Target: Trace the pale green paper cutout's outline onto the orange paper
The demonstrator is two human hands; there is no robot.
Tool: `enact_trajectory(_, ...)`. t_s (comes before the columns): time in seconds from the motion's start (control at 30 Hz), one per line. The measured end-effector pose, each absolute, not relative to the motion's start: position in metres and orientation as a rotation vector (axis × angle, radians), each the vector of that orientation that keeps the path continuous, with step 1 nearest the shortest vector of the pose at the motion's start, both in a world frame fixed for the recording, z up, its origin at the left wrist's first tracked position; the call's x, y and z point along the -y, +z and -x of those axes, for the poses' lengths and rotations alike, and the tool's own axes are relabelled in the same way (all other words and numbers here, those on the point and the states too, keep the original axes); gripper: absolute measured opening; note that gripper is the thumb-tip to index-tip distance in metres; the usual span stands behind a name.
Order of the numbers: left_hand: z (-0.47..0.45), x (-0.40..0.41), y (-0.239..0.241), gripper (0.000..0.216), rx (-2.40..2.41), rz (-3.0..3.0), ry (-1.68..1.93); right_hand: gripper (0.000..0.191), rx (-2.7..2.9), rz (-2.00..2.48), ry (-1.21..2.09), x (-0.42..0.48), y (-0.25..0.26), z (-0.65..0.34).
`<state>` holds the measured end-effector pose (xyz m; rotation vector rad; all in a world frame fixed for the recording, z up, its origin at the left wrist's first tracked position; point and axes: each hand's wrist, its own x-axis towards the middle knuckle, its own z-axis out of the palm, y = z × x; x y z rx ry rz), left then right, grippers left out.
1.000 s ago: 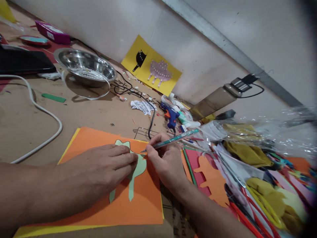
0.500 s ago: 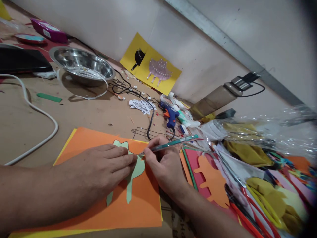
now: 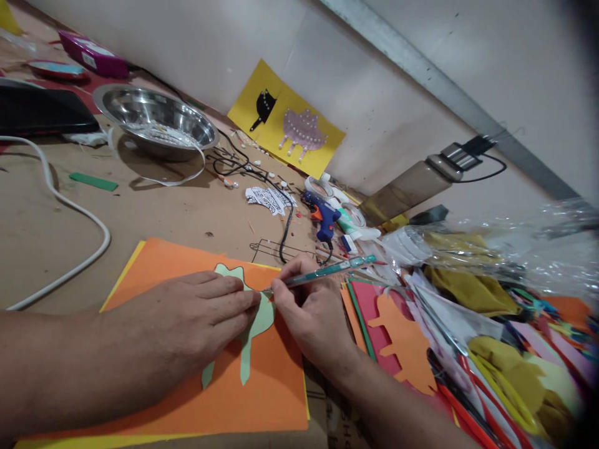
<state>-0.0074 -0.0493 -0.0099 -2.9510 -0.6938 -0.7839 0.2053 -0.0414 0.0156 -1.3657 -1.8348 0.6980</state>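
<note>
My left hand (image 3: pixel 201 321) lies flat with fingers stretched out, pressing a pale green paper cutout (image 3: pixel 267 312) onto a sheet of orange paper (image 3: pixel 262 405). Much of the cutout is hidden beneath the hand; its wavy top and two narrow legs show. Between the thumb and fingers of my right hand (image 3: pixel 311 305) is a slim teal pen (image 3: pixel 337 268), tilted, its tip at the upper right edge of the cutout. A dark line runs along the cutout's top edge. Yellow paper (image 3: pixel 112 441) peeks out from under the orange sheet.
A blue glue gun (image 3: pixel 322 215) and a metal bowl (image 3: pixel 154 118) stand behind the papers. To the right lie an orange cutout (image 3: pixel 405 343), scissors (image 3: pixel 468 399) and plastic wrap (image 3: pixel 515 243). A bottle (image 3: pixel 412 187) leans near the wall; a white cable (image 3: pixel 88 218) curves at left.
The view has shifted very slightly. Both hands, the pen and the cutout look practically the same as before.
</note>
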Motion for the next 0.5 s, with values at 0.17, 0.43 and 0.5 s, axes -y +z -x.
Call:
enact_trajectory(0.17,0.0082,0.0502,-0.009,0.033,0.718,2.946,-0.751,0.013,1.837,1.372,0.684,0.0413,0.0162,-0.2053)
enact_trajectory(0.43,0.0088,0.0518,-0.0073,0.033,0.701,2.967,-0.821,0.013,1.834,1.381,0.709,0.0411,0.0158,-0.2068)
enact_trajectory(0.5,0.0089,0.0516,-0.0068,0.034,0.683,2.961,-0.828,0.013,1.832,1.393,0.694,0.0408,0.0153,-0.2071)
